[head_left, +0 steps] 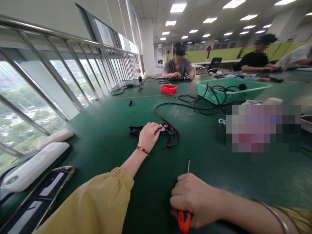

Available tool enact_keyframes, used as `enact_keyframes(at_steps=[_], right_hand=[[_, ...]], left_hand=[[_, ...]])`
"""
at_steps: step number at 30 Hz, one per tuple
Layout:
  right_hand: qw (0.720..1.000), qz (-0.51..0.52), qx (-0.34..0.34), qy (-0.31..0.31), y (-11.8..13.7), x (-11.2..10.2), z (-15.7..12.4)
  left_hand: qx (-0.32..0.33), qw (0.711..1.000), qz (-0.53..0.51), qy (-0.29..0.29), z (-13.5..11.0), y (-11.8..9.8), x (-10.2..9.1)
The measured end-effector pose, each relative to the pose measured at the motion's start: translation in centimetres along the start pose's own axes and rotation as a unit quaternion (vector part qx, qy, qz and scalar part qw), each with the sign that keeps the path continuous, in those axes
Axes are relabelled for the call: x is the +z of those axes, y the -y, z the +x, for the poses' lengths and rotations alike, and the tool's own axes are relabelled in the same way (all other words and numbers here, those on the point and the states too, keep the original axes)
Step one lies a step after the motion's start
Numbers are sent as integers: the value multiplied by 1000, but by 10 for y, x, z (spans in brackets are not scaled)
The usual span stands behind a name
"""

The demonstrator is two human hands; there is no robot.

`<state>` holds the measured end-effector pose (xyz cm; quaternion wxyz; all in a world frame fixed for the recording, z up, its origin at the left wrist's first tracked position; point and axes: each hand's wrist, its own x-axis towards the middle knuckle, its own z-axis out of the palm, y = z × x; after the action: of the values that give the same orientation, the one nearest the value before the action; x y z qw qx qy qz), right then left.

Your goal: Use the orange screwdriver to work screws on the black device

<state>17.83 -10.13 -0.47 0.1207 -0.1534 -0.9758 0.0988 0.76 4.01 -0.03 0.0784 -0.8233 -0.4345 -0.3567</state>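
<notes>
A black corded device [135, 130] lies on the green table, its housing opened at the right end, where small wires and an orange part show. Over its middle is my left hand [149, 136], fingers closed and tips pressed at the opened end. What exactly the fingertips pinch is too small to make out. Nearer to me, my right hand [195, 199] is wrapped round a screwdriver [184, 221] with an orange handle. Its thin metal shaft sticks out past the fist, pointing away from me, apart from the device. A black cord [179, 133] curls from the device's right end.
A green basket [253, 95] with black cables stands at the right, a red tray [168, 89] farther back. At the left edge lie a phone [52, 185] and a white elongated object [39, 165] beside the railing [73, 55]. Other people sit at the far side.
</notes>
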Motion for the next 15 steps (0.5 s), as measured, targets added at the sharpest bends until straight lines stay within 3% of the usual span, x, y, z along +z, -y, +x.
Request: enact_keyframes(at_steps=[4, 15], right_hand=[[1000, 5, 2, -4, -1, 0, 0], [1000, -2, 3, -3, 1, -3, -2]], left_hand=[[5, 999, 35, 13, -2, 4, -2], [91, 989, 84, 82, -5, 12, -18]])
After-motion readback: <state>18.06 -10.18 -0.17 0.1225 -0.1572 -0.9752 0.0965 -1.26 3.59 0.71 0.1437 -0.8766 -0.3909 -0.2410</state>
